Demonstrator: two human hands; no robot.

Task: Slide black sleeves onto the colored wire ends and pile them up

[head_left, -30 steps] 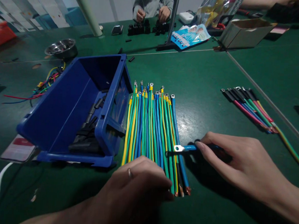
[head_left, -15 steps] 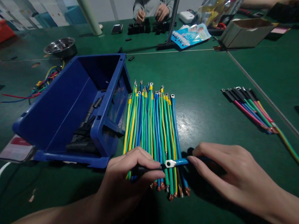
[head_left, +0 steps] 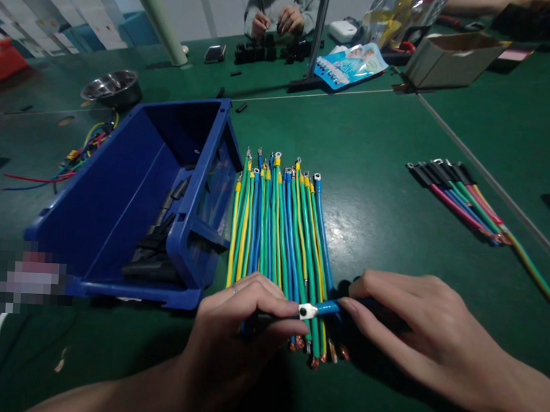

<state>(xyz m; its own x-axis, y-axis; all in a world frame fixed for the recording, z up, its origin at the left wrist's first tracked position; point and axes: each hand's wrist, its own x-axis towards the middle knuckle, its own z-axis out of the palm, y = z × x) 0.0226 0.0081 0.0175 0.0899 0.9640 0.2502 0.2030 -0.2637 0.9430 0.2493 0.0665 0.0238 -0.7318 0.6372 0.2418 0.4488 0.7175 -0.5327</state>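
Note:
My left hand (head_left: 244, 318) is closed in a pinch on a black heat-shrink tube (head_left: 274, 318), mostly hidden by the fingers. My right hand (head_left: 411, 324) grips a short blue cable (head_left: 328, 308) between thumb and fingers; its far end is out of sight in the palm. The cable's silver ring lug (head_left: 307, 311) points left and meets the end of the tube at my left fingertips. Whether the lug's tip is inside the tube I cannot tell. Beneath both hands lies a row of blue and yellow-green cables (head_left: 274, 230), lugs at the far end and bare copper strands at the near end.
A blue bin (head_left: 104, 203) holding black tubes (head_left: 155, 249) stands on the left. Several black-sleeved cables (head_left: 460, 197) lie at right. Farther back are a metal bowl (head_left: 111, 88), a blue packet (head_left: 351, 65), a cardboard box (head_left: 455, 62) and another person's hands (head_left: 275, 23).
My right hand has shifted slightly left with the blue cable, bringing its lug up against the tube in my left hand. The other person's hands have moved a little.

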